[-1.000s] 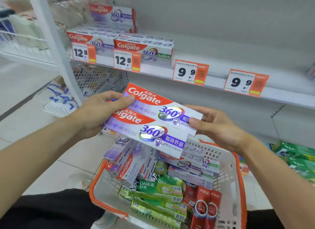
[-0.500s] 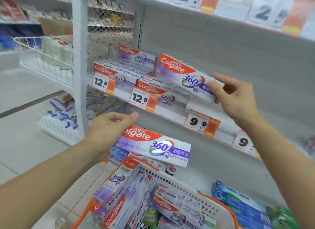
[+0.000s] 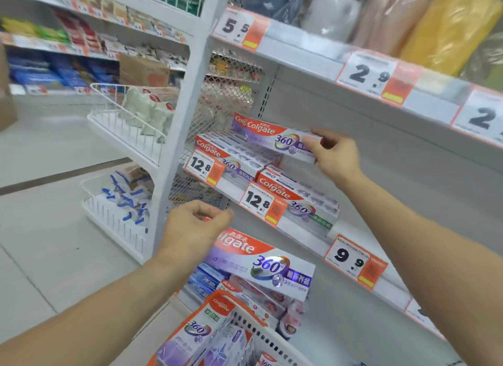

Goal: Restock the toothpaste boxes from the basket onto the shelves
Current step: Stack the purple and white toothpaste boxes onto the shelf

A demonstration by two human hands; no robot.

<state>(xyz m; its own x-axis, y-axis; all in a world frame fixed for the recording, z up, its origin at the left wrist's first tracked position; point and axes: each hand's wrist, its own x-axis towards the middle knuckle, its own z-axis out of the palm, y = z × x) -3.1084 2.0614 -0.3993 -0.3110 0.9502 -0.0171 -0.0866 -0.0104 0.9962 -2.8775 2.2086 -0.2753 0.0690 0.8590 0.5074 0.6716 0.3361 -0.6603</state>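
A white and orange basket [image 3: 272,335] at the bottom edge held toothpaste boxes, while the right hand [image 3: 336,158] pinched one box [image 3: 272,138] atop the stacks at the shelf's [image 3: 307,243] left end and the left hand [image 3: 194,229] gripped another box [image 3: 261,262] below the shelf's front edge.

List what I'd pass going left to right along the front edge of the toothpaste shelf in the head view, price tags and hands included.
First 12.8 price tag → second 12.8 price tag → right hand holding a Colgate box above the shelf → 9.9 price tag. The left hand with its own box sits below the shelf edge.
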